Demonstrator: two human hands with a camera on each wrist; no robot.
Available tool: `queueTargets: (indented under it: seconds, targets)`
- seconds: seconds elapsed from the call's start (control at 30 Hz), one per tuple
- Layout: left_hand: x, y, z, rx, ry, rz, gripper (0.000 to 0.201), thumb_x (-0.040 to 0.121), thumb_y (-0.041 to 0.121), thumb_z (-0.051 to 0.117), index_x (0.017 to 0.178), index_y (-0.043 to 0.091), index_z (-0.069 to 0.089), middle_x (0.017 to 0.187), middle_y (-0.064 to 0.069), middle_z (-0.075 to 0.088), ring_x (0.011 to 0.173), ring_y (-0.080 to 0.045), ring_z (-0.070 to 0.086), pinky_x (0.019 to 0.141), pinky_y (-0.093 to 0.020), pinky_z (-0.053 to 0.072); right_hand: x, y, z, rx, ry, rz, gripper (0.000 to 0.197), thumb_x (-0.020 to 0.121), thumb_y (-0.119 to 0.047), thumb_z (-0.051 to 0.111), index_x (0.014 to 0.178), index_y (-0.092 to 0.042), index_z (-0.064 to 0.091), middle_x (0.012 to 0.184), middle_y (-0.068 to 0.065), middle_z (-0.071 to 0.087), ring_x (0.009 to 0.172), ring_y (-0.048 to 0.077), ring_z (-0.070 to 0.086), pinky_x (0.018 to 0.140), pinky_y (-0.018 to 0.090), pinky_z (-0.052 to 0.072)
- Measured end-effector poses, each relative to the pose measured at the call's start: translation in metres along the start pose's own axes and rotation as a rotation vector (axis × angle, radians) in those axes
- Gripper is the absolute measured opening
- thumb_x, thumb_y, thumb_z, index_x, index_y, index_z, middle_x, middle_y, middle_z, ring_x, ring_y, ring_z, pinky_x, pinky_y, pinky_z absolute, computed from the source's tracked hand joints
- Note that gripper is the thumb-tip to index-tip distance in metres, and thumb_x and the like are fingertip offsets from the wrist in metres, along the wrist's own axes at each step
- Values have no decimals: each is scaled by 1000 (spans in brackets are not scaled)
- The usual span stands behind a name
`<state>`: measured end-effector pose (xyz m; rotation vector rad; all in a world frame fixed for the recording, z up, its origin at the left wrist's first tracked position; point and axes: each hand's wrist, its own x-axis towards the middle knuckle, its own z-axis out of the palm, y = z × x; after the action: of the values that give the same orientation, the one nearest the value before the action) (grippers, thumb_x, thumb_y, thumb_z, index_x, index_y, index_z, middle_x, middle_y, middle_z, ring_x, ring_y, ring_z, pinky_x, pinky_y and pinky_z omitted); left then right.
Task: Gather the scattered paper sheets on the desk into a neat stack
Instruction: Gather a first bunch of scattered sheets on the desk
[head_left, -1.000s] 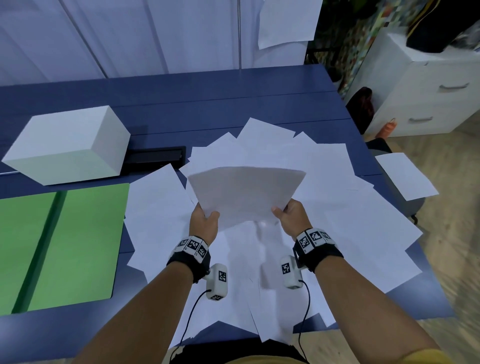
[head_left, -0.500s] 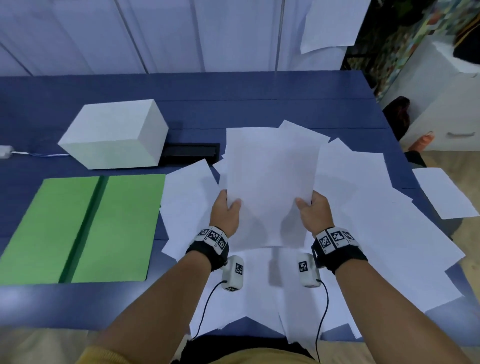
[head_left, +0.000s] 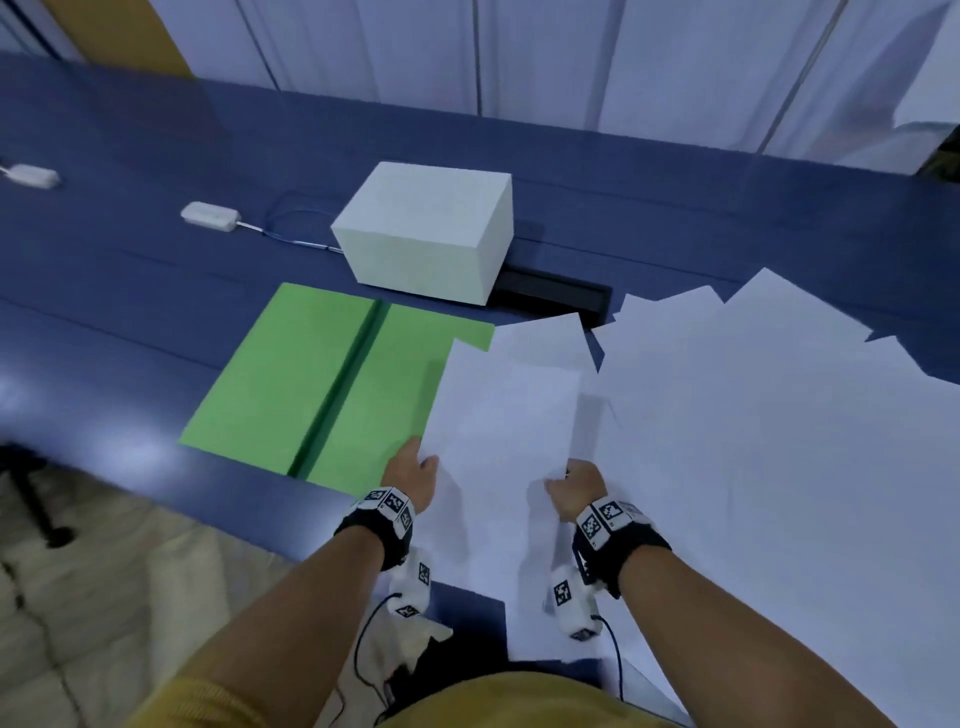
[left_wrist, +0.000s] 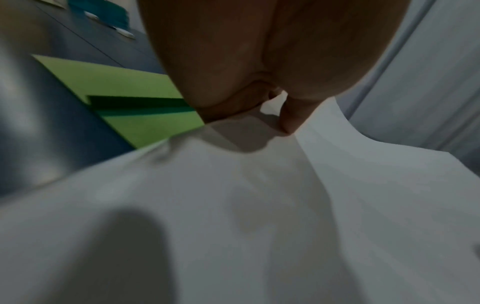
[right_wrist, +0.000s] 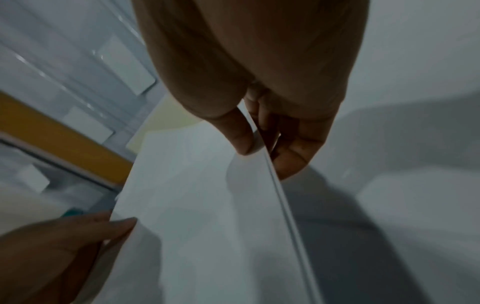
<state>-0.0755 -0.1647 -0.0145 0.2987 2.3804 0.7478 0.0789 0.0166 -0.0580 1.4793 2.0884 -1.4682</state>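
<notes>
Both hands hold a thin bundle of white paper sheets (head_left: 506, 410) above the desk's near edge, over the right part of the green folder (head_left: 322, 384). My left hand (head_left: 413, 475) grips the bundle's lower left edge. My right hand (head_left: 574, 486) pinches its lower right edge between thumb and fingers (right_wrist: 291, 156); the bundle (right_wrist: 202, 185) shows edge-on there. In the left wrist view the bundle (left_wrist: 233, 195) fills the lower frame under my left hand (left_wrist: 259, 109). Many loose white sheets (head_left: 769, 441) lie overlapping on the blue desk (head_left: 130, 291) to the right.
A white box (head_left: 426, 231) stands behind the folder, with a black cable slot (head_left: 550, 299) to its right. Two small white adapters (head_left: 210, 215) with a cable lie at the far left. The desk's front edge and the floor (head_left: 93, 597) are at lower left.
Both hands have carried the bundle to the left, from over the scattered pile to over the green folder's right half. The view has swung left with them.
</notes>
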Motion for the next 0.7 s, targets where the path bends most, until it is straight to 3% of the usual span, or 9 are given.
queueTargets:
  seconds: [0.07, 0.13, 0.23, 0.27, 0.33, 0.47, 0.53, 0.7]
  targets:
    - [9, -32, -20, 44, 0, -65, 54, 102, 21, 42, 151, 6, 25, 156, -13, 29, 142, -30, 33, 112, -35, 28, 2, -14, 40, -70, -91, 47, 21, 86, -13, 59, 69, -12, 47, 74, 5, 53, 81, 19, 55, 62, 22, 39]
    - [17, -58, -40, 64, -4, -131, 55, 103, 22, 41, 152, 7, 22, 157, -13, 27, 142, -31, 31, 112, -37, 28, 2, -25, 75, -111, -124, 53, 25, 84, -12, 59, 66, -16, 41, 80, 6, 55, 79, 19, 56, 58, 22, 41]
    - [26, -88, -62, 96, 15, -177, 55, 102, 22, 41, 153, 9, 22, 155, -16, 30, 138, -35, 36, 109, -41, 33, -5, -48, 110, -160, -169, 65, 2, 83, -11, 57, 83, -11, 54, 88, 7, 59, 80, 24, 60, 63, 26, 46]
    - [29, -96, -68, 111, 16, -186, 55, 102, 22, 40, 152, 8, 22, 154, -17, 32, 137, -36, 37, 108, -42, 35, -3, -54, 120, -160, -174, 68, 6, 82, -11, 55, 88, -9, 57, 86, 7, 60, 78, 25, 62, 60, 27, 47]
    - [34, -106, -75, 136, 17, -201, 53, 103, 20, 40, 152, 7, 23, 151, -18, 36, 134, -37, 41, 105, -42, 37, -4, -63, 132, -169, -170, 77, 6, 79, -10, 52, 84, -10, 56, 80, 6, 60, 70, 26, 62, 55, 27, 48]
    - [42, -113, -80, 145, 11, -230, 47, 103, 17, 39, 148, 7, 29, 140, -20, 48, 124, -38, 50, 96, -41, 43, -2, -68, 146, -200, -175, 109, 5, 72, -11, 49, 75, -15, 52, 79, 4, 64, 70, 26, 66, 63, 32, 58]
    - [45, -114, -79, 161, 17, -236, 45, 102, 15, 39, 146, 7, 32, 134, -22, 52, 118, -38, 54, 88, -40, 45, 0, -67, 148, -220, -181, 120, 12, 74, -8, 51, 71, -18, 45, 79, 4, 62, 70, 24, 64, 62, 30, 56]
    - [53, -120, -76, 203, 43, -267, 43, 102, 15, 39, 144, 8, 32, 121, -25, 58, 108, -39, 58, 80, -41, 46, 0, -74, 143, -235, -220, 100, 22, 74, -1, 61, 96, -7, 62, 94, 8, 69, 83, 27, 68, 65, 32, 59]
